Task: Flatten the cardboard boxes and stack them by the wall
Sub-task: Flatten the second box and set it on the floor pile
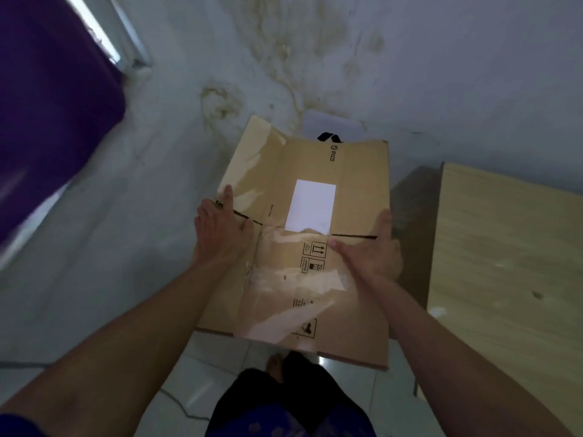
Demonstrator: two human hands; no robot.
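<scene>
1. Room: stained pale wall ahead, purple curtain upper left at a window, light tiled floor below. Pale wooden cabinet on the right, close to the wall.
2. Task item: flattened cardboard box, "PICO" print near its top edge, white label mid-panel, glossy tape strips across it. It is held in the air in front of the wall, tilted, top edge toward the wall, bottom edge over the floor.
3. Left hand: on the box's left edge at the flap slit, thumb on the front face; the other fingers look wrapped behind the edge, so clamped on the cardboard.
4. Right hand: on the right edge at the same height, thumb lying on the front face, remaining fingers hidden behind the panel; reads as a grip too.
5. Why both hands mid-height on opposite edges: likely keeps the floppy sheet flat and steerable while it is carried.
6. Something white with a black handle-like part sits behind the box top at the wall; cannot identify it.
7. Judgement: flattening of this box looks done; next is setting it against the wall. No stack visible here.
8. Person's foot and dark clothing are under the box's lower edge.
</scene>
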